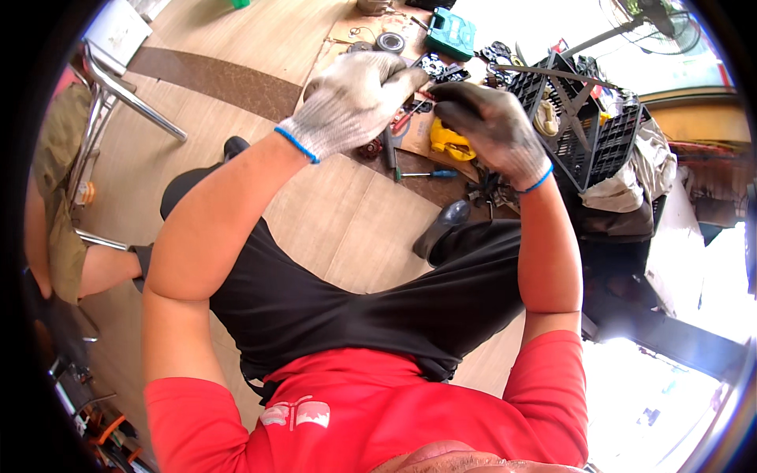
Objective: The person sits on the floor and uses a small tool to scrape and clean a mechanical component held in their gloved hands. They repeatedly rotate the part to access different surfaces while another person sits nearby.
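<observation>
Both my hands wear knitted work gloves with blue cuffs and are raised close together over a cluttered cardboard sheet. My left hand, in a pale glove, has its thumb and fingers pinched together. My right hand, its glove darkly stained, is closed too, its fingertips almost touching the left ones. A small reddish piece shows between the fingertips, too small to name. Below them lie a red-handled tool, a yellow tool or part and a screwdriver with a blue handle. Dark machine parts sit just beyond the fingers.
A teal tool case and a round metal part lie farther off. At right stands a black plastic crate with cloth draped over it, and a fan behind. Another person's leg and a chrome chair are at left.
</observation>
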Available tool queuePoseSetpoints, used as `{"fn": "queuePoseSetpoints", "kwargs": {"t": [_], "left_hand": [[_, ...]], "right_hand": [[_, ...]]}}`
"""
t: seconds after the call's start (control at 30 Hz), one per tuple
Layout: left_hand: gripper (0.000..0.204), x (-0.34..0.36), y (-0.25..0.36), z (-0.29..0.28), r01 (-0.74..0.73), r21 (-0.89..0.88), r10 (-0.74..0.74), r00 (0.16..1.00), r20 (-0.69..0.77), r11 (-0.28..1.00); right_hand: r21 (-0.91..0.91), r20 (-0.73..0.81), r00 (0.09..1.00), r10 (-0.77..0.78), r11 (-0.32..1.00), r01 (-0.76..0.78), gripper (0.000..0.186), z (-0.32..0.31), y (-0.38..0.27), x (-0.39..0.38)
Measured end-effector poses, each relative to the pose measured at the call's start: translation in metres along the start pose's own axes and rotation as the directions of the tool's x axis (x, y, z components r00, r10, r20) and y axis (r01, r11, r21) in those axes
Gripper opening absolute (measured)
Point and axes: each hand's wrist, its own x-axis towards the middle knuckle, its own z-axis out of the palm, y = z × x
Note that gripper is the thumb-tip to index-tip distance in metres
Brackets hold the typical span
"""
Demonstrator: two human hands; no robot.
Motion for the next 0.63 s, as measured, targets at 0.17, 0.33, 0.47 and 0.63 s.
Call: {"fn": "queuePoseSetpoints", "kwargs": {"t": [0.17,0.33,0.47,0.63], "left_hand": [[0.04,-0.003,-0.02,0.001,-0.118,0.239,0.148,0.983,-0.11,0.964],[0.038,-0.001,-0.014,0.001,0.032,0.051,-0.031,0.999,-0.023,0.998],[0.041,-0.002,-0.013,-0.001,0.09,-0.085,-0.089,0.996,0.015,0.992],[0.041,0.001,-0.023,0.0,0.174,-0.217,-0.149,0.981,0.126,0.961]], "right_hand": [[0.077,-0.062,0.994,0.089,0.993,-0.084,0.03,-0.013,0.015,-0.005],[-0.141,-0.057,0.996,0.065,0.987,-0.072,0.03,-0.008,-0.009,-0.006],[-0.199,-0.066,0.995,-0.078,0.978,0.064,0.026,-0.001,-0.005,-0.003],[-0.358,-0.056,0.992,-0.111,0.93,0.084,0.022,-0.007,-0.014,-0.003]]}}
